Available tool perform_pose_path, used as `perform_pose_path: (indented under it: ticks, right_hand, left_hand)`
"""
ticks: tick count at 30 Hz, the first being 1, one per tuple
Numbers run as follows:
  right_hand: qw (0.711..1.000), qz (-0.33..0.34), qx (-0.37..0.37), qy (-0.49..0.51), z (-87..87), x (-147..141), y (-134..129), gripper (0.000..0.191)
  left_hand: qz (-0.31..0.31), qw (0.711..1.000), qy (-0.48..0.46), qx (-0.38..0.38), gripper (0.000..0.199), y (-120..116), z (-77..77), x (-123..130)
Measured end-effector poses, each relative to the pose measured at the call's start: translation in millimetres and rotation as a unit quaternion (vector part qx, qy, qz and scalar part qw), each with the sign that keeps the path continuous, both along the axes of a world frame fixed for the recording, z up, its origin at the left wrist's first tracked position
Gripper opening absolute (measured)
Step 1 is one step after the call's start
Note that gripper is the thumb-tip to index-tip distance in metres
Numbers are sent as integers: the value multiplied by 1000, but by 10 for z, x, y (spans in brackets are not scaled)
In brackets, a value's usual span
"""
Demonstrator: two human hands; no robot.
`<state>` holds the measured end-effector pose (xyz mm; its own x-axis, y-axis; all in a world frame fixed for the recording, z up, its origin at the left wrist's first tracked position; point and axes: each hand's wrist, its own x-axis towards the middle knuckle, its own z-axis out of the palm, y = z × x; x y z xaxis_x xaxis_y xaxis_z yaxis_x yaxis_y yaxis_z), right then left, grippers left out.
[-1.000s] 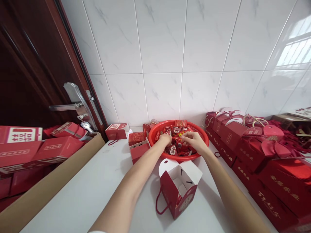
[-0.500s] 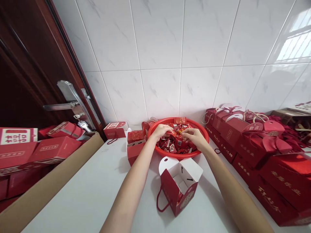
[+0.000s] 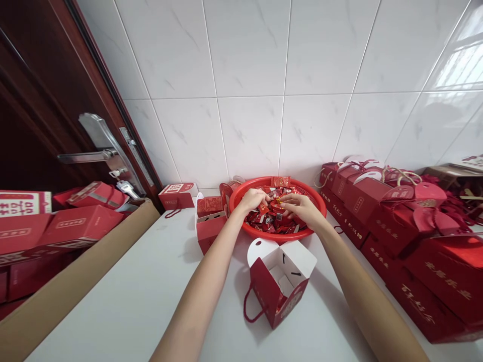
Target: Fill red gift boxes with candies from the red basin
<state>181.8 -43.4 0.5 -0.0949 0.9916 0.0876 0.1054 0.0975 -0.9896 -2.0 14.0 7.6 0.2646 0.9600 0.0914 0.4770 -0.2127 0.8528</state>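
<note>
A red plastic basket (image 3: 320, 207) full of red-wrapped candies (image 3: 264, 221) stands against the wall. My left hand (image 3: 254, 200) is over its left side, fingers closed on a small red candy packet (image 3: 263, 208). On the right side, my right hand (image 3: 301, 207) has its fingers bent around a red and yellow wrapped candy (image 3: 278, 200), partly hidden by the fingertips. Between my forearms sits an open red gift box (image 3: 264, 286), its white flaps spread and a red cord handle hanging at its left. Some red wrapping shows low inside it.
Closed red gift boxes (image 3: 392, 211) are stacked along the right. More red boxes (image 3: 211, 226) stand left of the basket, one small box (image 3: 177, 195) by the wall. A cardboard carton (image 3: 113, 256) of red boxes is at the left, beside a door with a handle (image 3: 86, 156) and keys.
My left hand has shifted slightly right and lower over the candies. The fingers of my right hand have spread a little and moved toward the basket's middle. The view has tilted slightly.
</note>
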Motion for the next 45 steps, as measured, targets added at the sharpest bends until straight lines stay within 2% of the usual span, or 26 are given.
perform_pose_path:
  ticks: [2,4,8,11,14,19,22,27,30,33,36,37,39,42,45]
  right_hand:
    - [1000,-4,-1,-4,2,-2,0,11]
    - [1000,-3,1,-9,5,-4,-2,10]
    - [1000,-9,2,-9,13,-6,-17,7]
    - [1000,-15,4,-5,13,-6,-23,8]
    - [1000,-15,5,-7,1,-3,-15,9]
    - [1000,-8,9,-7,-17,4,4,15]
    - [1000,18,21,-11,-12,12,-7,24]
    - [997,67,35,-27,-12,33,-11,42]
    - [997,74,29,-6,-18,38,4,45]
    - [995,81,50,30,-16,50,8,43]
    - [989,102,69,75,13,99,-7,38]
    - [988,111,69,84,36,125,-20,37]
    - [986,127,66,89,113,185,-69,34]
    - [983,159,68,57,305,253,-218,31]
    - [967,243,75,-31,534,239,-434,27]
  left_hand:
    - [12,995,95,-21,23,-6,-10,14]
    - [-4,989,141,-45,20,-25,-18,26]
    - [-77,970,219,-70,10,-57,-32,37]
    - [-127,960,240,-71,17,-66,-27,30]
    - [-130,965,210,-83,20,-78,-12,18]
    - [-112,983,126,-70,7,-86,-16,4]
    - [-97,993,48,-45,21,-90,-15,0]
    - [-154,983,-98,33,39,-152,41,-24]
    - [-160,974,-148,54,43,-189,63,-31]
    - [-141,971,-175,76,45,-264,61,-12]
    - [-102,977,-162,98,51,-513,67,-21]
    - [-89,981,-133,110,55,-650,79,-47]
    - [-66,989,-5,131,58,-981,123,-140]
    - [-101,970,195,106,38,-1478,220,-354]
    - [-143,956,251,43,43,-1776,294,-548]
